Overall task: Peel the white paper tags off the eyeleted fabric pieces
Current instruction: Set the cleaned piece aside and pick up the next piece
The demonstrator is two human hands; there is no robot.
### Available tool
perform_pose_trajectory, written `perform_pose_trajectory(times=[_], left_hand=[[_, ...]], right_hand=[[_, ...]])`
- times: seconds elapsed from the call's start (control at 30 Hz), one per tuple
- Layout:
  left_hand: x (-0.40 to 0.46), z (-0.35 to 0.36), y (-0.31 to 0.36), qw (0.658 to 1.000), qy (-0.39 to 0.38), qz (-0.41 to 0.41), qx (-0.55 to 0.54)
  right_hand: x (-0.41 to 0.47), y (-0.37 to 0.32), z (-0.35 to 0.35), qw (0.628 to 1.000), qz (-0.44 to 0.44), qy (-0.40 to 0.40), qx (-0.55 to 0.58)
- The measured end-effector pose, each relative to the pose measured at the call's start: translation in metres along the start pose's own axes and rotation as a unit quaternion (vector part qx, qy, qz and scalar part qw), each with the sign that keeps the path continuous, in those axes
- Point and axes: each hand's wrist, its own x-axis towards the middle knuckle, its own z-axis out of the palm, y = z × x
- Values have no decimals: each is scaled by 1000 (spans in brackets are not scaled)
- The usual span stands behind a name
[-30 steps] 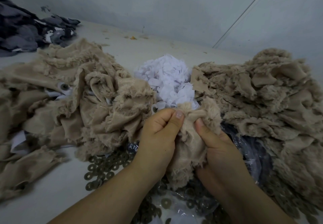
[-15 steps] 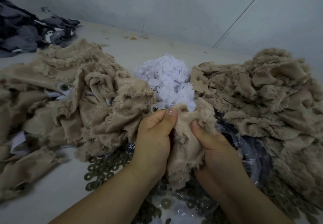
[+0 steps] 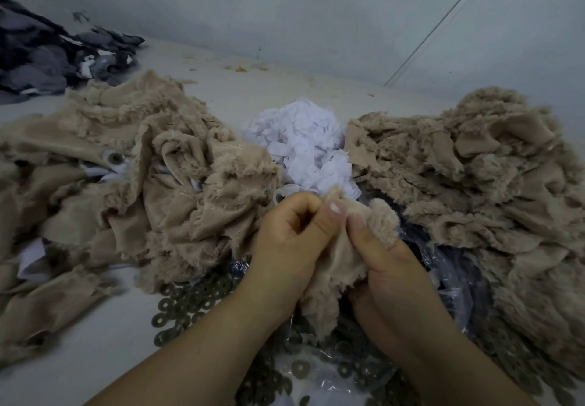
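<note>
A beige furry fabric piece (image 3: 335, 266) hangs between my two hands at the centre. My left hand (image 3: 291, 241) pinches its top edge with thumb and curled fingers. My right hand (image 3: 383, 263) grips the piece from the right, thumb pressed on the fabric close to the left thumb. Any tag or eyelet on this piece is hidden by my fingers. Behind my hands lies a heap of peeled white paper tags (image 3: 304, 146). The left fabric pile (image 3: 136, 184) shows an eyelet with a white tag (image 3: 115, 158).
A second heap of beige fabric pieces (image 3: 481, 190) fills the right side. Dark metal rings (image 3: 193, 298) and a clear plastic bag (image 3: 443, 266) lie under my hands. Grey patterned cloth (image 3: 47, 57) sits at the far left by the wall.
Both hands have shifted slightly with the fabric piece. My thumbs have come closer together at its top edge, and the furry flap has folded over to the right.
</note>
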Motion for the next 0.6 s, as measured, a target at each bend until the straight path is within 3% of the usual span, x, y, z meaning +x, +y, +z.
perform_pose_trajectory(times=[0.13,0.33,0.6], left_hand=[[2,-1,-2,998,-30,19,42],[0,-1,-5,999,-18,-21,-26],[1,0,-5,999,-18,-19,-25]], right_hand=[[0,-2,2,999,-9,13,29],[-2,-2,2,999,-4,28,33],[-3,-5,4,999,8,21,46]])
